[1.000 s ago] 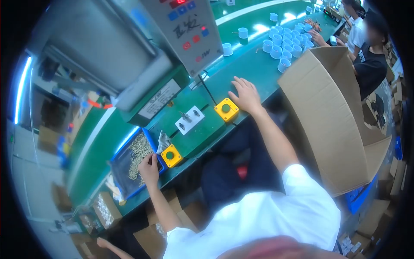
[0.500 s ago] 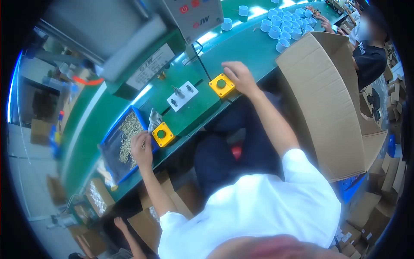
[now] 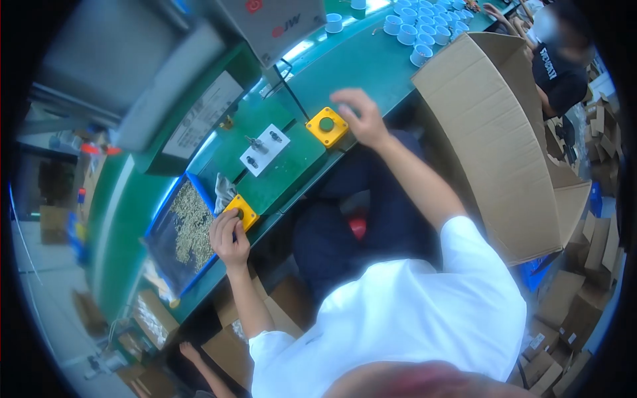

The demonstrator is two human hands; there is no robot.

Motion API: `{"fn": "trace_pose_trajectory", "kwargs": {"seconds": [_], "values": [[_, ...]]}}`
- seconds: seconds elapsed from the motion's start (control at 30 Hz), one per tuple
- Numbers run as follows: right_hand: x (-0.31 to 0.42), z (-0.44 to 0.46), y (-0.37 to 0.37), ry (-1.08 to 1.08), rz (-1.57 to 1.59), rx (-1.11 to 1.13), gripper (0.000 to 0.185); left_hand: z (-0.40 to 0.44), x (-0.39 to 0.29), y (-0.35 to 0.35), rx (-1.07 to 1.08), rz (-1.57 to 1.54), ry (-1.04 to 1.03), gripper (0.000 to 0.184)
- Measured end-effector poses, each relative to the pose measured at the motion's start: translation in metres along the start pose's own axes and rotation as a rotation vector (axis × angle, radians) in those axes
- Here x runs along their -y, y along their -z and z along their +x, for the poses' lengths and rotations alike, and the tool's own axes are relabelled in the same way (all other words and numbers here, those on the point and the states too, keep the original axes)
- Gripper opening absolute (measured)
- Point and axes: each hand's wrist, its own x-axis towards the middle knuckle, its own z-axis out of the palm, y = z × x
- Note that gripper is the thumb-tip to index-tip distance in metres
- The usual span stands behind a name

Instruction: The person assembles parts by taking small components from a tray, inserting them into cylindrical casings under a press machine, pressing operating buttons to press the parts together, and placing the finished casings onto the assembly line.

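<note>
My left hand [image 3: 230, 240] is at the near yellow button box [image 3: 249, 217], its fingers over the edge and beside the dark green button. It holds nothing that I can see. Just right of the far yellow button box [image 3: 318, 134], my right hand [image 3: 366, 121] hovers with fingers stretched and thumb apart, holding nothing. Between the two boxes lies a white fixture plate [image 3: 265, 159] with black knobs and a small upright metal piece. A press-like machine [image 3: 199, 123] stands behind the plate. Greyish cloth [image 3: 223, 189] lies behind the near box.
A blue tray [image 3: 156, 213] of small metallic-looking pieces [image 3: 192, 225] sits at left. Many pale blue cups [image 3: 407, 35] stand on the green bench [image 3: 355, 58]. At right is a large open carton [image 3: 491, 139]; beyond it a person [image 3: 557, 73] sits.
My left hand has moved from beside the near button box to its button edge. My right hand stays by the far box, its fingers slightly more spread. The camera view has shifted a little.
</note>
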Motion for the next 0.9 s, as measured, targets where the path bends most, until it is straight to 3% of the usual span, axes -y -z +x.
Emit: {"fn": "trace_pose_trajectory", "kwargs": {"seconds": [0.03, 0.1, 0.17, 0.23, 0.43, 0.5, 0.57, 0.63, 0.7, 0.77, 0.83, 0.9], "values": [[-0.013, 0.015, 0.005, -0.001, -0.12, -0.076, 0.024, 0.0, 0.002, -0.003, 0.004, -0.011, -0.001, 0.005], [-0.04, 0.056, 0.034, 0.077, -0.703, -0.185, 0.027, -0.004, 0.006, -0.002, -0.005, -0.043, 0.005, 0.005], [-0.076, 0.087, 0.079, -0.081, -1.106, 0.009, 0.033, -0.008, 0.007, 0.0, -0.004, -0.057, 0.017, 0.005], [-0.089, 0.115, 0.117, -0.339, -1.45, 0.36, 0.039, -0.006, 0.005, 0.0, 0.001, -0.067, 0.028, 0.004], [-0.128, 0.128, 0.178, -0.231, -1.698, 0.744, 0.035, 0.0, 0.004, -0.002, -0.054, -0.079, 0.034, 0.007], [-0.096, 0.123, 0.16, -0.157, -1.434, 0.509, 0.037, 0.0, 0.004, 0.0, -0.04, -0.088, 0.066, 0.009], [-0.082, 0.121, 0.142, 0.111, -0.98, 0.329, 0.032, -0.001, 0.005, 0.001, -0.04, -0.066, 0.073, 0.009], [-0.011, 0.091, 0.097, -0.315, -0.11, 0.177, 0.032, -0.004, 0.003, 0.001, -0.033, -0.074, 0.061, 0.01], [0.067, 0.064, 0.041, -0.258, 0.339, 0.148, 0.046, -0.002, 0.003, -0.001, -0.039, -0.078, 0.069, 0.01], [0.117, 0.042, -0.003, -0.235, 0.388, 0.156, 0.064, -0.001, 0.003, -0.001, -0.026, -0.083, 0.065, 0.01], [0.142, 0.04, -0.035, 0.038, 0.084, 0.174, 0.068, 0.0, 0.003, 0.0, -0.02, -0.08, 0.057, 0.007], [0.146, 0.038, -0.064, 0.104, 0.044, 0.123, 0.067, -0.001, 0.004, 0.0, -0.005, -0.084, 0.045, 0.006]]}}
